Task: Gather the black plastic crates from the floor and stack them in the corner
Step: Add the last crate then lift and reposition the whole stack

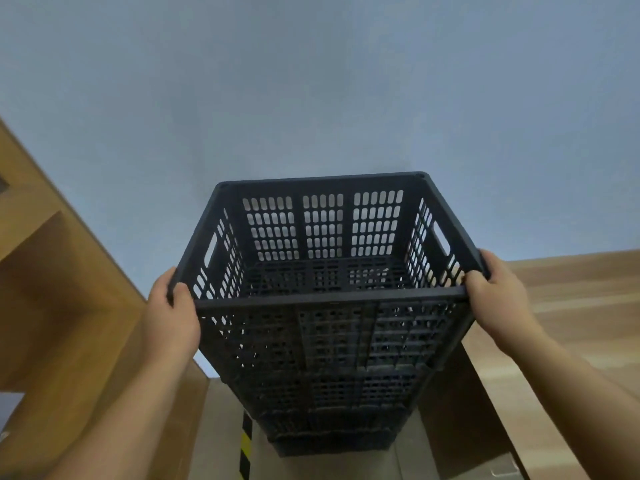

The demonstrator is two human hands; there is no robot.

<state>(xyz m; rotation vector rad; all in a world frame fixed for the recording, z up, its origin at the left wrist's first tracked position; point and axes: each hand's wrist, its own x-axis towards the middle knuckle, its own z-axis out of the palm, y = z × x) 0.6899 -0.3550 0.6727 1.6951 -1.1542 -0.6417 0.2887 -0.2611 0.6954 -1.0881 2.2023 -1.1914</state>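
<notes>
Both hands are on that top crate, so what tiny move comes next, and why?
Probably let go. The top crate looks level and lined up on the stack by the wall, and the left hand and right hand only grip its near corners.

Top crate (325, 258) at centre, seated on the stack of crates (332, 403) that descends toward 6 o'clock to the floor (311, 467). Left hand (171, 317) at 9 o'clock on the crate's near-left rim corner; right hand (495, 292) at 3 o'clock on its near-right rim corner. Wall (311, 81) behind, at 12 o'clock. Shelving unit (59, 289) at 8 o'clock; panelled surface (581, 313) at 4 o'clock. Striped strip (246, 445) on the floor, just left of the stack's base.
</notes>
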